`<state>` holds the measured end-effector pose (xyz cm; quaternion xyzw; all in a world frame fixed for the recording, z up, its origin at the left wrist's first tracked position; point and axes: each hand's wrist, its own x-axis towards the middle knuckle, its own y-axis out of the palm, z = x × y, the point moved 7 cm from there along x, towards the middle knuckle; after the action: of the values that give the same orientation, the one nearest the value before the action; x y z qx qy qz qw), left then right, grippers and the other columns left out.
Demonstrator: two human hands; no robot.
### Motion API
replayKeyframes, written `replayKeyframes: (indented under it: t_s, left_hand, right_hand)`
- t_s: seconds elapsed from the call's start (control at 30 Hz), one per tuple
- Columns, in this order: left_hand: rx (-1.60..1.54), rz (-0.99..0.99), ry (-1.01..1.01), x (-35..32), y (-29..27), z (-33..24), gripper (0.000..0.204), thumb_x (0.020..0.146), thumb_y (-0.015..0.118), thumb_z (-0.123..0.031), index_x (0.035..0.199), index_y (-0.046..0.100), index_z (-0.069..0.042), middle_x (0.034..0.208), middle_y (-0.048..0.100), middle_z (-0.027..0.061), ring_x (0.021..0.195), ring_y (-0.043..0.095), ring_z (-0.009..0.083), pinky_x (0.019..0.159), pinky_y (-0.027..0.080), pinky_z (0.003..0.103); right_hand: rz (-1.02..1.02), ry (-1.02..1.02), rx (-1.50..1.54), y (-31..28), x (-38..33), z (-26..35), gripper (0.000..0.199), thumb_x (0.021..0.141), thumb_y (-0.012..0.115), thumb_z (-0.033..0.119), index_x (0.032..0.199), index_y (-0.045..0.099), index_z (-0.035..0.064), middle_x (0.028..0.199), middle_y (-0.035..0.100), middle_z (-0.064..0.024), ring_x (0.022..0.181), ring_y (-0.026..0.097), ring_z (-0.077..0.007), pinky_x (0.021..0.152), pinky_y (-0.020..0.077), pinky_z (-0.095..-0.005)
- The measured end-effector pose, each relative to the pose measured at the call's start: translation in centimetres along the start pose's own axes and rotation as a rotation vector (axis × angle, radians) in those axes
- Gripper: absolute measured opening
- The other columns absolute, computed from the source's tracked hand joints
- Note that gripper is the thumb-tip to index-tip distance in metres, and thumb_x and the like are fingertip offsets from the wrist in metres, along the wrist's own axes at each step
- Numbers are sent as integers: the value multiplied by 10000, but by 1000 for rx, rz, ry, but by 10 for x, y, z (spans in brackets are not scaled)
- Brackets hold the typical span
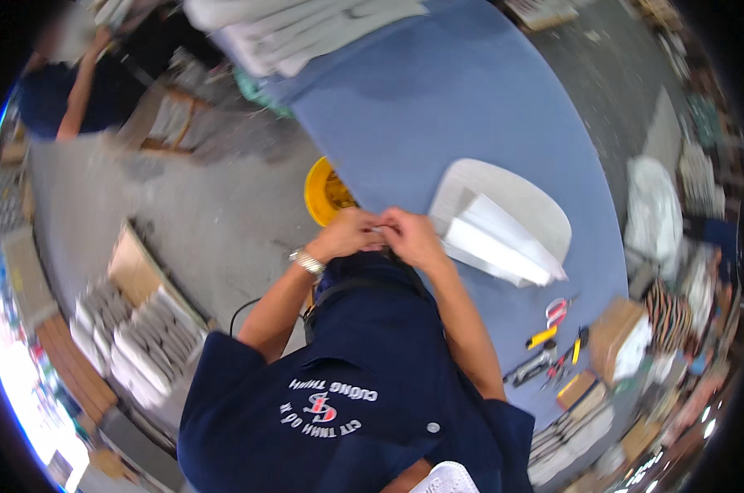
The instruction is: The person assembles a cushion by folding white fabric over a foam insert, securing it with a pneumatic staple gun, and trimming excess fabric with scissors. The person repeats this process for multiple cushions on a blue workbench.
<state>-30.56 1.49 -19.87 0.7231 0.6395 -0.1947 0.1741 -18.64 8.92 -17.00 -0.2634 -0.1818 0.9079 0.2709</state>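
Observation:
My left hand [347,234], with a metal watch [308,262] at its wrist, meets my right hand [409,236] in front of my body. The fingers of both are bent and pinched together at the near-left edge of the blue table [437,90]. Whatever lies between the fingertips is too small and blurred to name. Just beyond my left hand stands a yellow bucket [321,193] with small yellowish pieces inside. To the right of my right hand, a light grey rounded cushion-like panel [470,177] lies on the table, with folded white sheets [503,246] on top.
Red-handled scissors [557,311], a yellow cutter [542,338] and other hand tools lie at the table's near right. A cardboard box [617,333] sits beyond them. White padded pieces [306,29] are stacked at the far end. Another person [84,90] works at the far left.

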Motion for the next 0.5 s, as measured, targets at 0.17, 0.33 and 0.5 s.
replayKeyframes:
  t_s: [0.17,0.33,0.5]
  left_hand:
    - [101,-100,-117,-10,-48,76,270,964,714,-214,984,742,54,756,752,120,673,741,214,607,575,316]
    - [829,-417,160,27,-81,140,348,985,706,-247,1098,702,82,894,781,162,745,757,210,691,584,320]
    - [363,-10,-198,52,-38,59,467,1002,699,-304,1271,662,75,1075,767,213,832,751,201,800,581,307]
  right_hand:
    - [-11,-164,-65,32,-14,-11,331,924,735,221,1210,671,69,1139,729,-180,940,746,-318,840,576,-428]
    - [-198,28,-15,-22,-58,-52,369,924,741,237,1247,669,75,1140,737,-168,932,741,-318,839,577,-426]
    - [-616,362,313,-39,-159,-138,368,929,726,270,1214,678,43,1115,757,-159,925,748,-317,831,584,-417]
